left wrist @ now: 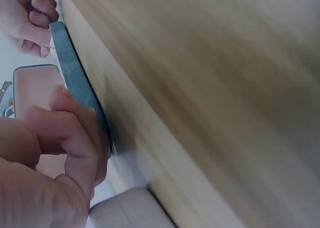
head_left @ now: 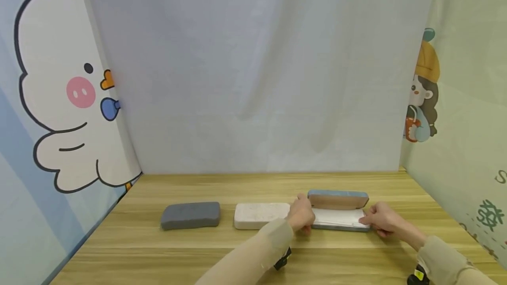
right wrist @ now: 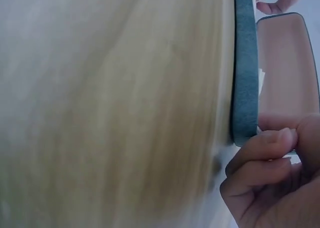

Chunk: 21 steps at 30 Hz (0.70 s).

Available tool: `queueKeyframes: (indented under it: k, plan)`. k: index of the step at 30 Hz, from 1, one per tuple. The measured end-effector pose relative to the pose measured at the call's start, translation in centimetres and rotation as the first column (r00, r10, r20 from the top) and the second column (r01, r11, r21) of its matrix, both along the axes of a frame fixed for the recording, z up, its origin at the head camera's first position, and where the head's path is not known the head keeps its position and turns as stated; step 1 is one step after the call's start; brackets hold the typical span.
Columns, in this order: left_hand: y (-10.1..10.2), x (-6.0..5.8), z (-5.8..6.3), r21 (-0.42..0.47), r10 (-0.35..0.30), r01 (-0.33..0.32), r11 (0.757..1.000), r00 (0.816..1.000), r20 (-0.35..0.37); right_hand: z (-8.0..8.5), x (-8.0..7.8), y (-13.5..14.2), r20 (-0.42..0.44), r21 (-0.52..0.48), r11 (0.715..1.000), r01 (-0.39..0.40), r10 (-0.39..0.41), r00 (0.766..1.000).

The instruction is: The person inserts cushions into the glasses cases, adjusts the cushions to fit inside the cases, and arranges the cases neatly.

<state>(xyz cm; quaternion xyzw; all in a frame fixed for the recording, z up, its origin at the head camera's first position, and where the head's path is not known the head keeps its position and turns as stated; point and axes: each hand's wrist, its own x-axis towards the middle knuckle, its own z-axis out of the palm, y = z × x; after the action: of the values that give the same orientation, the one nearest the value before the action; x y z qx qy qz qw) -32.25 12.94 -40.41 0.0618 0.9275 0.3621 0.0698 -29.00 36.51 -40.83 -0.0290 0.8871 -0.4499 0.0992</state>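
A blue glasses case lies with its lid raised at the back, showing a pinkish lining. Folded flat in its base is a white cloth. At the case's right end, my right hand pinches the cloth's edge between thumb and forefinger, the other fingers curled. My left hand is at the opposite end, fingers bent over the cloth's left edge; its fingertips are partly hidden. From the left wrist, the left fingers overlap the case's blue front wall.
Left of my left hand sits a closed off-white case, its right end close to the hand. Farther left is a closed dark grey case. All stand on a wood-grain table, with a pale curtain behind it.
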Motion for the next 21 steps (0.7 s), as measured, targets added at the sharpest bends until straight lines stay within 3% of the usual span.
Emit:
queueKeyframes:
  k: [3, 6, 10, 13, 17, 21]
  plan:
    - [-0.1, 0.0, 0.0, 0.058, -0.016, 0.014, 0.998, 0.999, 0.030, 0.1, 0.0, 0.2, 0.010, -0.004, 0.999, -0.034, 0.034, 0.999]
    - [-0.6, 0.2, 0.1, 0.152, -0.079, 0.064, 0.986, 0.992, 0.097, 0.5, -0.1, 0.9, 0.037, 0.004, 0.997, -0.078, 0.077, 0.996]
    - [-1.3, 0.7, 0.5, 0.314, -0.190, 0.111, 0.943, 0.954, 0.232, 0.9, -0.2, 2.5, 0.062, -0.008, 0.986, -0.167, 0.167, 0.984]
    - [-1.5, 1.2, 0.5, 0.386, -0.229, 0.114, 0.916, 0.936, 0.267, 0.6, -0.3, 3.4, 0.040, -0.040, 0.965, -0.258, 0.260, 0.965]
    - [-1.2, 1.6, 0.2, 0.413, -0.211, 0.098, 0.905, 0.948, 0.238, 0.1, -0.5, 3.9, -0.003, -0.054, 0.947, -0.316, 0.316, 0.949]
    - [-1.0, 1.8, -0.2, 0.456, -0.184, 0.072, 0.887, 0.961, 0.206, -0.2, -0.7, 3.8, -0.023, -0.060, 0.949, -0.309, 0.308, 0.951]
